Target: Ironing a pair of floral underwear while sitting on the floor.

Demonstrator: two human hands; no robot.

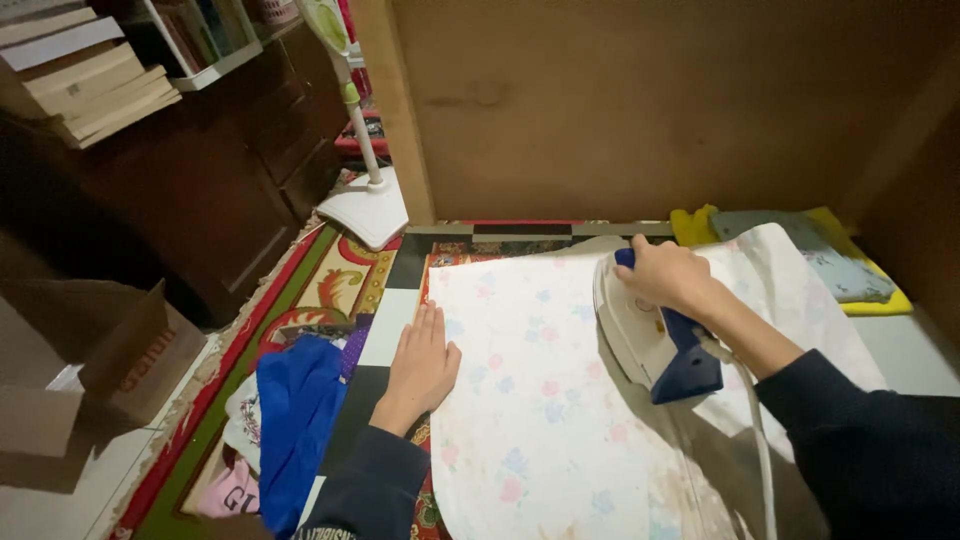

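Observation:
A white cloth with small pink and blue flowers [540, 400] lies spread flat on the floor in front of me. My right hand [665, 275] grips the blue handle of a white and blue iron [650, 335], which rests on the cloth's right part. The iron's white cord [760, 440] trails back along my dark sleeve. My left hand [422, 365] lies flat, fingers together, pressing down the cloth's left edge.
A blue garment [295, 410] and other clothes are piled at the left. Folded yellow and grey cloths [830, 260] lie at the back right. A white fan base [365, 210], a dark cabinet [200, 190], a cardboard box [110, 370] and a wooden wall [650, 100] surround the spot.

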